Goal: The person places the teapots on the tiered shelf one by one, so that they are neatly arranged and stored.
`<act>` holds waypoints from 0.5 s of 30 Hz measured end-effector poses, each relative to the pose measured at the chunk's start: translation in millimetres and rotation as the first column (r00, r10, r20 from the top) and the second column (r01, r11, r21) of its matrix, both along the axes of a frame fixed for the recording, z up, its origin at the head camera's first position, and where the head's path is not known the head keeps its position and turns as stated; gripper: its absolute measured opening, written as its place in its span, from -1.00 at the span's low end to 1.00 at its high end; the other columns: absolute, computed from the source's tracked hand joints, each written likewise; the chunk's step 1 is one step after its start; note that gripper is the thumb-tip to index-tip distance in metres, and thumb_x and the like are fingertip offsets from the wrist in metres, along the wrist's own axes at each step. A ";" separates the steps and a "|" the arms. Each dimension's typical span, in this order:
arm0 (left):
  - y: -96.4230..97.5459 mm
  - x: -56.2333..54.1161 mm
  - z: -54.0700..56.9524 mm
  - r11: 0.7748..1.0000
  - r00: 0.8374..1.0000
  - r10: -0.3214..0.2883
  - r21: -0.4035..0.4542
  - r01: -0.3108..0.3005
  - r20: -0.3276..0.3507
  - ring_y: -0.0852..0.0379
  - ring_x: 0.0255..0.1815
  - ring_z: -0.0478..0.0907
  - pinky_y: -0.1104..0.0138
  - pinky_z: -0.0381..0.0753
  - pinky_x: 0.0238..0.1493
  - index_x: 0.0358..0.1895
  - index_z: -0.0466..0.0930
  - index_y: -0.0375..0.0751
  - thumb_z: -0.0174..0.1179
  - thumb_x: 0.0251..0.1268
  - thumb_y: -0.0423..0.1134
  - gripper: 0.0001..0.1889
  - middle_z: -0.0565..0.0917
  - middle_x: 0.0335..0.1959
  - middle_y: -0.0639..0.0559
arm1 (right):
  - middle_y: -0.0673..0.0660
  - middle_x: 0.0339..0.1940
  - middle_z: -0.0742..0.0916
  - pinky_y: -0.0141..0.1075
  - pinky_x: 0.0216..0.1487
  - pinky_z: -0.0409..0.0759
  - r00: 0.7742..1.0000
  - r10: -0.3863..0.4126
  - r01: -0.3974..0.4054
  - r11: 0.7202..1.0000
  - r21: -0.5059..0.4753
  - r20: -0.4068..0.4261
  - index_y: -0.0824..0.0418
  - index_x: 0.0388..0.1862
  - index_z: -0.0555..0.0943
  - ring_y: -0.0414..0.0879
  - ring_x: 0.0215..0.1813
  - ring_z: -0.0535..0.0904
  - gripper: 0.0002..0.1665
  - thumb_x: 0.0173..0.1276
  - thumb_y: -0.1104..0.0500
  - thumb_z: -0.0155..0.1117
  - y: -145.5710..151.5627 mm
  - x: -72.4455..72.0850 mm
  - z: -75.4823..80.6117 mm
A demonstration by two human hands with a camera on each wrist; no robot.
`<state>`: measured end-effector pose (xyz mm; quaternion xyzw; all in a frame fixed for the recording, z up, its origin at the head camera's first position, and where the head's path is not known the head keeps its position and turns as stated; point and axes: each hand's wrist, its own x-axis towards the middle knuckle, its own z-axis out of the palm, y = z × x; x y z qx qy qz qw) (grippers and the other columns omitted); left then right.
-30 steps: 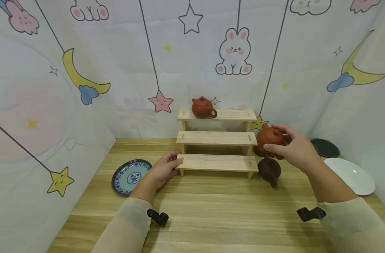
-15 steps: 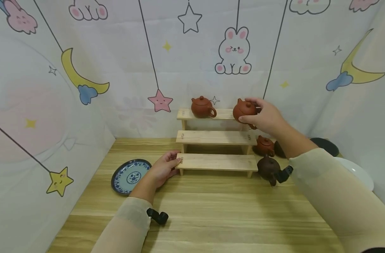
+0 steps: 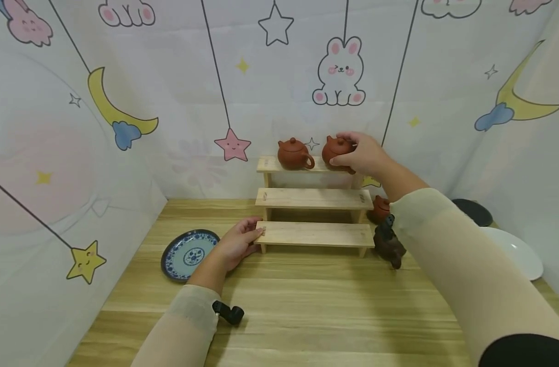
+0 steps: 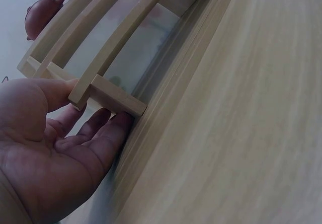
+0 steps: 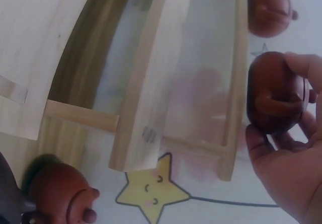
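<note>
My right hand (image 3: pixel 366 155) grips a reddish-brown clay teapot (image 3: pixel 335 148) by its body, at the right part of the top step of a three-step wooden rack (image 3: pixel 313 199). In the right wrist view, thumb and fingers wrap that teapot (image 5: pixel 274 93), its handle toward the camera. A similar teapot (image 3: pixel 292 154) stands to its left on the same step. My left hand (image 3: pixel 235 244) holds the left end of the lowest step; in the left wrist view, the thumb lies on the board (image 4: pixel 95 73) and the fingers are under it, by the leg.
Right of the rack stand a small red-brown teapot (image 3: pixel 379 208) and a dark brown teapot (image 3: pixel 388 250), partly behind the right sleeve. A blue-patterned plate (image 3: pixel 183 257) lies at left. A white plate (image 3: pixel 518 252) and dark dish (image 3: pixel 473 211) lie at right.
My right hand has carried the red-brown teapot from beside the rack up and left to the top step, closer to the other teapot. My left hand has stayed on the lowest step.
</note>
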<state>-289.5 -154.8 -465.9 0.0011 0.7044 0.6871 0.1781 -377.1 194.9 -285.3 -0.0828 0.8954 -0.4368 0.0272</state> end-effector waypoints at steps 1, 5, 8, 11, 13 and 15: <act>-0.1 0.0 -0.2 1.000 1.000 -0.002 0.000 0.002 -0.001 -0.25 0.67 0.31 -0.15 0.38 0.63 0.67 0.20 -0.13 0.03 0.76 -0.21 -0.44 0.23 0.71 -0.19 | 0.18 0.62 0.48 0.01 0.39 0.61 1.000 0.001 -0.001 1.000 -0.001 0.001 -0.05 0.70 0.34 0.10 0.51 0.43 -0.03 0.38 0.04 0.56 -0.5 -1.3 -0.9; 0.1 0.0 0.5 1.000 1.000 -0.001 0.001 0.001 0.001 -0.24 0.66 0.32 -0.14 0.39 0.63 0.67 0.20 -0.13 0.02 0.76 -0.21 -0.45 0.24 0.70 -0.19 | 0.19 0.62 0.48 -0.04 0.30 0.64 1.000 -0.002 0.002 1.000 -0.022 0.003 -0.03 0.70 0.33 0.10 0.49 0.43 -0.03 0.38 0.07 0.56 -1.4 -5.3 -4.8; 0.0 -0.4 0.4 1.000 1.000 0.000 0.003 0.000 0.002 -0.24 0.65 0.34 -0.13 0.40 0.63 0.67 0.20 -0.13 0.02 0.76 -0.22 -0.45 0.26 0.69 -0.20 | 0.18 0.61 0.49 -0.09 0.23 0.66 1.000 0.003 -0.003 1.000 -0.025 -0.001 -0.03 0.71 0.32 0.08 0.47 0.44 -0.03 0.39 0.07 0.55 -1.8 -6.5 -6.1; -0.4 -1.2 -0.3 1.000 1.000 0.003 0.005 -0.003 0.002 -0.24 0.64 0.35 -0.13 0.41 0.62 0.67 0.20 -0.12 0.02 0.76 -0.22 -0.45 0.27 0.68 -0.20 | 0.18 0.62 0.48 -0.06 0.27 0.65 1.000 0.010 -0.011 1.000 -0.024 -0.011 0.00 0.72 0.31 0.08 0.48 0.43 -0.03 0.40 0.07 0.53 -2.0 -6.9 -6.9; -0.6 -1.3 -0.9 1.000 1.000 0.003 0.006 -0.003 0.003 -0.23 0.64 0.35 -0.13 0.42 0.62 0.67 0.21 -0.12 0.02 0.76 -0.22 -0.45 0.28 0.67 -0.20 | 0.19 0.62 0.48 0.01 0.34 0.64 1.000 0.009 -0.010 1.000 -0.027 -0.014 0.00 0.73 0.29 0.09 0.50 0.42 -0.02 0.41 0.07 0.52 -1.4 -6.5 -8.1; -0.3 -1.2 -1.4 1.000 1.000 0.001 0.008 -0.001 0.004 -0.23 0.63 0.36 -0.13 0.41 0.62 0.67 0.21 -0.13 0.02 0.76 -0.22 -0.45 0.28 0.66 -0.21 | 0.21 0.62 0.47 0.06 0.41 0.61 1.000 0.000 0.000 0.999 -0.035 -0.011 0.00 0.74 0.27 0.11 0.51 0.42 -0.02 0.42 0.05 0.51 -0.7 -5.7 -9.8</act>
